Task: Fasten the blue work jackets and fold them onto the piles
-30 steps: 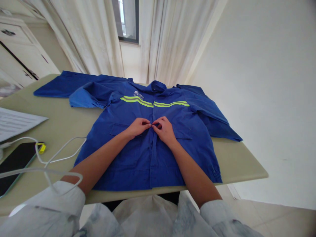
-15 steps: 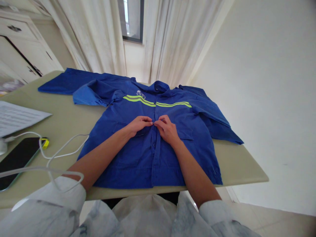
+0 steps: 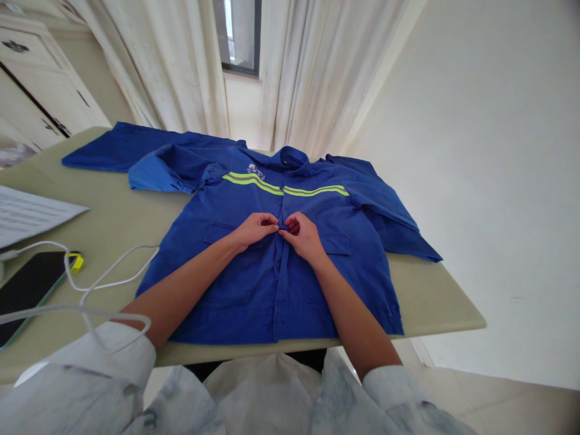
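Pinched front opening of long-sleeved blue cotton work jacket [image 3: 244, 284] w/ yellow-green reflective stripes, fingertips of bare left hand [image 3: 256, 230] & bare right hand [image 3: 302, 237] pressed on it, just below chest. Lay flat, face up, mid pale beige table [image 3: 430, 302], collar twd far edge.

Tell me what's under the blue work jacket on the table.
The blue work jacket lies on a pale green tabletop, which shows past its hem and sleeves. The stretch of table beneath the jacket is covered, so anything lying there cannot be seen.
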A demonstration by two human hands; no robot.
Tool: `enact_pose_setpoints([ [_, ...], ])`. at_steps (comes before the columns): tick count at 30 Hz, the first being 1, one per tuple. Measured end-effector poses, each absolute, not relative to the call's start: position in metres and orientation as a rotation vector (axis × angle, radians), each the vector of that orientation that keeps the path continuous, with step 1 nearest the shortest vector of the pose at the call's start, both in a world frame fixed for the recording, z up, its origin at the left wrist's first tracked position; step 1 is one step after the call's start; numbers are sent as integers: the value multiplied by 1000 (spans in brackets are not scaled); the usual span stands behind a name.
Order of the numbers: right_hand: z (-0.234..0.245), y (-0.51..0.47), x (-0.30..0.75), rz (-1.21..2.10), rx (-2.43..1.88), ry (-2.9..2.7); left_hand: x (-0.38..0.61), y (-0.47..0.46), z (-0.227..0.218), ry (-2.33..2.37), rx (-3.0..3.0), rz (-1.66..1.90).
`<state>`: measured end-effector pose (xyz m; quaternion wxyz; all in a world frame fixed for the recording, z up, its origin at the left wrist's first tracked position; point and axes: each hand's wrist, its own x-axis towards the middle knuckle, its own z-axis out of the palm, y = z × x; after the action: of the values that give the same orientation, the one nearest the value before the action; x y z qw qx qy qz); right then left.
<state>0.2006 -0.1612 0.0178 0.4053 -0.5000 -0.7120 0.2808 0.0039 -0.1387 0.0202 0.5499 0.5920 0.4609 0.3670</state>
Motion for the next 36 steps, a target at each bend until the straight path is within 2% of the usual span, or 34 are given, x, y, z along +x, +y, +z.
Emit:
enact_pose_setpoints([
  [6,29,-175,191,479,-1355,-1987,4,-137,17,1135,1443,837],
  [10,27,-173,193,514,-1398,-1989,4,-136,15,1176,1546,821],
  [15,17,-162,201,577,-1420,-2019,-27,-142,24,1491,2123,784],
  [17,17,-163,201,512,-1412,-2104,-47,-150,25,1755,2328,640],
  [20,25,-172,201,440,-1436,-2295,-70,-171,20,1976,2311,278],
  [25,50,-190,202,437,-1406,-2549,-75,-219,23,2010,2217,-67],
  [27,58,-191,197,426,-1530,-2525,-69,-226,36,1973,2208,-147],
  [32,54,-173,179,230,-1883,-2217,-27,-188,63,1781,2521,219],
  [36,36,-166,184,273,-1880,-2078,8,-146,50,1578,2522,346],
])
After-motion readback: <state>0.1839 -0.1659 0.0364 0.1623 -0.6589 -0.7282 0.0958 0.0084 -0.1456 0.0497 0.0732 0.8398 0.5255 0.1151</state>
